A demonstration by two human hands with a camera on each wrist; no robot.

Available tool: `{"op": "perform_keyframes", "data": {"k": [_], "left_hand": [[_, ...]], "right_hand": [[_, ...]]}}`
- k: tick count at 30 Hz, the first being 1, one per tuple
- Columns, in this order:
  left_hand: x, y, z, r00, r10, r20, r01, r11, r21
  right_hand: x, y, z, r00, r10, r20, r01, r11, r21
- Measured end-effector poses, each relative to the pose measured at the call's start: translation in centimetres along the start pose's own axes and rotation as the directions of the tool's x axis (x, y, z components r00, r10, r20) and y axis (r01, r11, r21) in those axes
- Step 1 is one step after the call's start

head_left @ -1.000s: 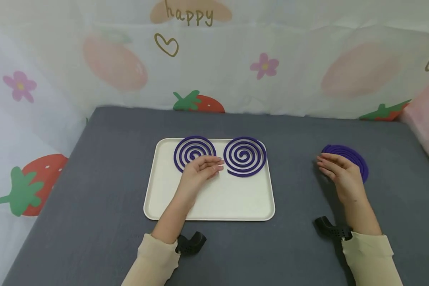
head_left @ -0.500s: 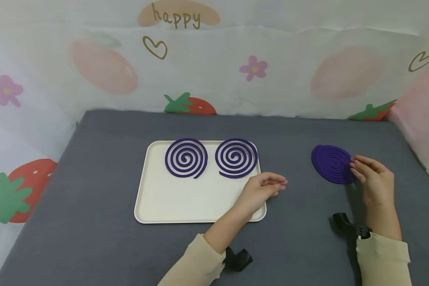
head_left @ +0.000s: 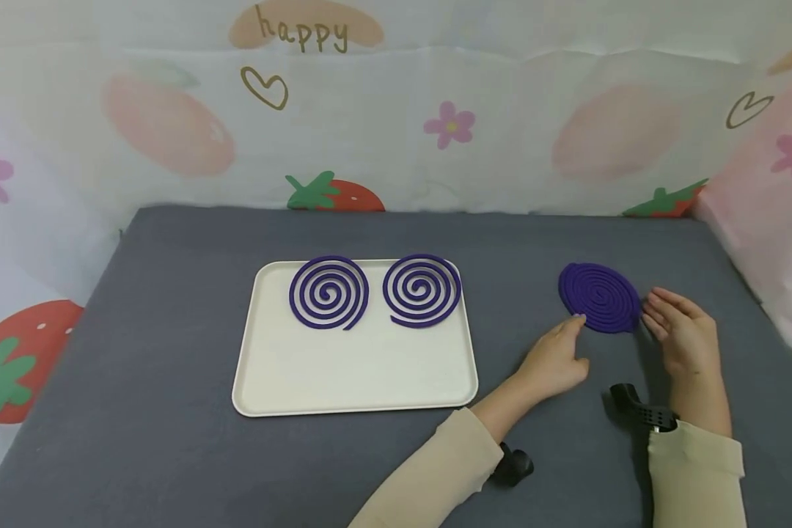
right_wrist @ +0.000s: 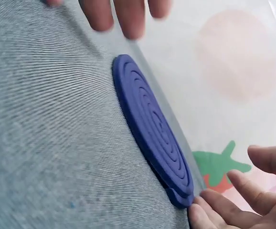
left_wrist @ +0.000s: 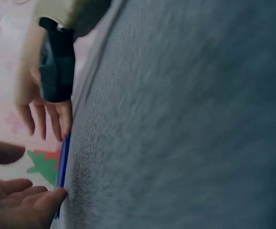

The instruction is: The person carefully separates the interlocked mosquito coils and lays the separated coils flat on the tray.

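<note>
A purple mosquito coil (head_left: 599,297), its rings packed tight against each other, lies flat on the grey cloth. My left hand (head_left: 554,363) reaches in from the left, and its index fingertip is right at the coil's near-left rim. On the other side, my right hand (head_left: 689,337) has its fingertips at the coil's right edge, thumb apart from the fingers. The right wrist view shows the coil (right_wrist: 152,124) edge-on, with my right fingers (right_wrist: 236,212) at its lower end. Two looser purple coils (head_left: 328,292) lie at the far side of the white tray.
The white tray (head_left: 353,374) sits on the grey cloth-covered table (head_left: 138,440), left of both hands. The two coils on it overlap its far rim. A printed curtain (head_left: 501,59) with strawberries and flowers hangs behind the table. Each wrist carries a black camera mount (head_left: 643,409).
My left hand has travelled right, from over the tray to the packed coil's near-left rim. My right hand has shifted from the coil's left side to its right edge. The head view has turned right.
</note>
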State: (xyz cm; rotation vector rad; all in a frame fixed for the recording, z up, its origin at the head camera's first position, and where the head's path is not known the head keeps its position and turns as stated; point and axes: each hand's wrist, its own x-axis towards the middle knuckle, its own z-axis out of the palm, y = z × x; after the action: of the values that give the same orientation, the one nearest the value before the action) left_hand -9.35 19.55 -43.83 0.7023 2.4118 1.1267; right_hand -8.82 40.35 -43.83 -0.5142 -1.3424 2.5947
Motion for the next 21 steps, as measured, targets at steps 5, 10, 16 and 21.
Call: {"op": "perform_keyframes", "data": {"k": [5,10,16,21], "left_hand": [[1.2,0.2,0.2,0.996,-0.043,0.081,0.050,0.995,-0.089],[1.6,-0.6,0.3,0.982,-0.188,0.038,0.167,0.747,-0.644],[1.6,-1.3,0.3,0.977,-0.215,0.010,0.138,0.590,-0.795],[1.6,-1.4,0.3,0.971,-0.236,-0.020,0.116,0.549,-0.828]], "right_hand": [[0.1,-0.2,-0.5,0.998,0.051,0.045,-0.055,0.995,0.082],[0.3,-0.2,-0.6,0.991,0.106,0.076,-0.115,0.986,0.119],[0.3,-0.2,-0.6,0.991,0.124,0.055,-0.127,0.990,0.066],[0.3,0.1,-0.3,0.988,0.154,0.023,-0.153,0.988,-0.028]]}}
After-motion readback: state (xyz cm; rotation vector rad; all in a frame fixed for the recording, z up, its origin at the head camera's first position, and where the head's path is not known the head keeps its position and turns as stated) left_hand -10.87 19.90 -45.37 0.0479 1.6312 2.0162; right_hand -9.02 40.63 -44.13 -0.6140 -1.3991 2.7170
